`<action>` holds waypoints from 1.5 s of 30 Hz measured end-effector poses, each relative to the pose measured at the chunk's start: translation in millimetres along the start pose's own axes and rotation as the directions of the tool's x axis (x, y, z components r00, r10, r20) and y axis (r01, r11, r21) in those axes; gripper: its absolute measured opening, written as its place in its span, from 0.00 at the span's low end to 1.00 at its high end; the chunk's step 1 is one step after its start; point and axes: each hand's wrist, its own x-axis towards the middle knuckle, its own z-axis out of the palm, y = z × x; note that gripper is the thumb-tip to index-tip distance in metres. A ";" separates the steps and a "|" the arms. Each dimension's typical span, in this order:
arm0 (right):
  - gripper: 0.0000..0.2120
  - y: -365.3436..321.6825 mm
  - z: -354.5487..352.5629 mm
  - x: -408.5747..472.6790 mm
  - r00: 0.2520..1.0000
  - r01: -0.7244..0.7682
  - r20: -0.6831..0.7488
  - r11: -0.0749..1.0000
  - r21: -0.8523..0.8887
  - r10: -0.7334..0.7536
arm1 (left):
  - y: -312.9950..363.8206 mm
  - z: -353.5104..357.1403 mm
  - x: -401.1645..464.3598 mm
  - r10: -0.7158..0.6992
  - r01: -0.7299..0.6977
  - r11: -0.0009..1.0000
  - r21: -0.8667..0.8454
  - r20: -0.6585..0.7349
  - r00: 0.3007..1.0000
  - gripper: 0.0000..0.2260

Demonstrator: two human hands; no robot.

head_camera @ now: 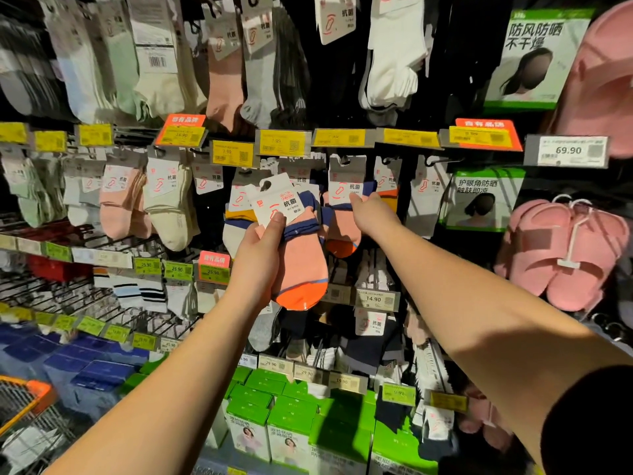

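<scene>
My left hand [262,248] grips a pack of pink socks [301,265] with navy cuffs and orange toes, thumb pressed on its white card label [279,200]. The pack is off its hook, in front of the rack. My right hand [371,214] reaches to a matching sock pack [342,231] still hanging on a peg, its fingers closing on the top of the socks just under the label. That hand's fingertips are hidden behind the pack.
Rows of hanging sock packs fill the rack, with yellow price tags [284,142] along the rails. Pink slippers [561,255] hang at right. Green boxes [294,409] stand below, blue packs [85,368] lower left, and an orange shopping cart [27,402] sits at bottom left.
</scene>
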 end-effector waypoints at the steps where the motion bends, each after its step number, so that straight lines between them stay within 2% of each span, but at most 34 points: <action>1: 0.24 -0.8 -0.8 2.8 1.000 0.021 0.022 0.998 -0.057 -0.020 | -0.4 0.1 0.6 -0.006 0.006 1.000 -0.008 0.004 1.000 0.27; 3: 0.25 -6.8 -3.5 1.1 0.999 0.020 0.044 0.994 -0.104 -0.016 | 1.0 0.0 0.6 -0.009 0.009 1.000 -0.011 0.006 1.000 0.25; 5: 0.25 -10.6 -3.5 -1.5 0.999 -0.014 0.027 0.997 -0.081 0.017 | 2.1 -1.0 1.1 -0.001 0.001 1.000 -0.020 -0.007 1.000 0.21; 8: 0.34 -7.8 0.0 1.1 0.997 -0.072 0.021 0.997 0.030 0.072 | 3.4 -2.6 0.8 0.009 -0.009 0.999 -0.049 -0.007 1.000 0.19; 11: 0.40 -2.0 0.1 -1.2 0.998 -0.066 0.010 0.992 0.107 0.065 | 4.9 -5.2 -2.1 0.027 -0.028 0.999 -0.028 -0.032 0.999 0.12; 14: 0.43 3.9 -1.7 -13.6 0.996 -0.080 -0.020 0.971 0.225 0.087 | 6.2 -8.3 -7.6 0.039 -0.039 0.999 -0.007 -0.059 0.998 0.13; 16: 0.37 6.4 -3.7 -30.5 0.991 -0.044 -0.103 0.948 0.316 0.081 | 4.7 -10.4 -8.7 0.034 -0.034 0.999 -0.005 -0.067 0.997 0.12; 18: 0.25 4.1 -6.2 -55.8 0.989 0.032 -0.146 0.890 0.454 0.039 | 0.3 -12.7 -8.4 0.040 -0.040 0.999 -0.001 -0.064 0.997 0.09; 20: 0.14 0.1 -4.7 -84.5 0.993 0.091 -0.110 0.810 0.579 -0.032 | -4.0 -12.8 -8.9 0.045 -0.045 0.999 0.005 -0.053 0.998 0.10; 21: 0.12 -2.2 -1.6 -99.4 0.992 0.124 -0.095 0.790 0.600 -0.084 | -5.2 -11.5 -9.7 0.048 -0.047 0.999 0.012 -0.050 0.998 0.11; 24: 0.14 -1.7 15.5 -135.7 0.978 0.173 -0.019 0.758 0.629 -0.208 | -6.2 -4.7 -15.3 0.064 -0.062 0.998 0.025 -0.059 0.996 0.09; 26: 0.17 1.5 27.5 -151.4 0.975 0.145 0.038 0.749 0.646 -0.221 | -8.3 0.5 -18.6 0.071 -0.069 0.997 0.032 -0.057 0.996 0.08; 28: 0.18 4.6 33.2 -159.3 0.972 0.135 0.056 0.735 0.664 -0.230 | -9.5 4.2 -23.1 0.099 -0.093 0.989 0.116 -0.051 0.994 0.10; 30: 0.17 7.1 34.8 -160.8 0.966 0.100 0.094 0.681 0.726 -0.242 | -13.0 4.9 -23.4 0.126 -0.117 0.979 0.170 -0.046 0.991 0.15; 32: 0.11 9.0 35.7 -159.6 0.957 0.029 0.154 0.606 0.795 -0.247 | -15.1 5.8 -21.4 0.124 -0.114 0.974 0.198 -0.038 0.992 0.18; 34: 0.06 10.2 36.1 -157.1 0.961 0.021 0.151 0.602 0.798 -0.233 | -15.0 7.1 -20.0 0.107 -0.101 0.974 0.203 -0.019 0.994 0.17; 37: 0.06 11.8 35.1 -152.4 0.969 0.026 0.129 0.611 0.792 -0.209 | -14.9 8.7 -18.2 0.091 -0.088 0.980 0.178 -0.007 0.996 0.15; 42: 0.06 14.1 29.7 -144.6 0.976 -0.065 0.158 0.488 0.870 -0.152 | -15.0 7.9 -14.1 0.036 -0.027 0.991 0.133 -0.063 0.997 0.13; 45: 0.06 16.8 24.8 -136.4 0.985 -0.082 0.141 0.465 0.882 -0.094 | -17.5 6.2 -9.9 0.038 -0.029 0.995 0.097 -0.101 0.994 0.09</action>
